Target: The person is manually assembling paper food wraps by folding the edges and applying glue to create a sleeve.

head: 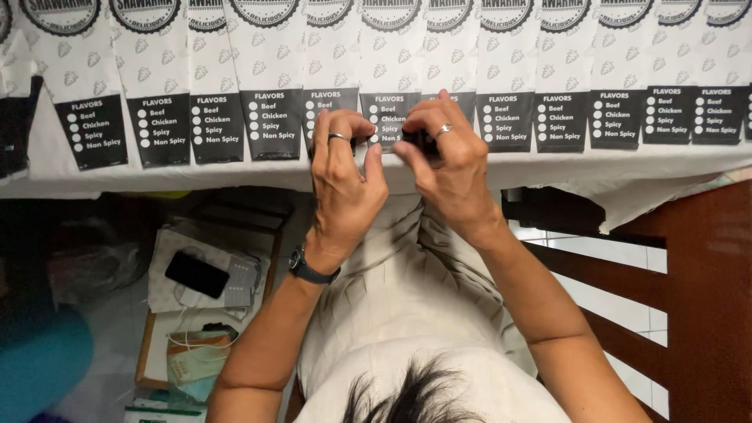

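A row of white paper sleeves (274, 86) with round stamps and black label panels lies side by side on a table edge. My left hand (342, 168) and my right hand (446, 153) meet over one sleeve (389, 117) in the middle of the row, fingers curled and pinching at its black lower panel. Each hand wears a ring; a dark watch (309, 269) sits on my left wrist. What is between the fingertips is hidden by the fingers themselves.
A white sheet (627, 168) covers the table under the sleeves. Below left, a low stool (200, 274) carries a black phone, a cloth and cables. A dark wooden chair (697, 290) stands at the right. My lap in a pale garment fills the centre.
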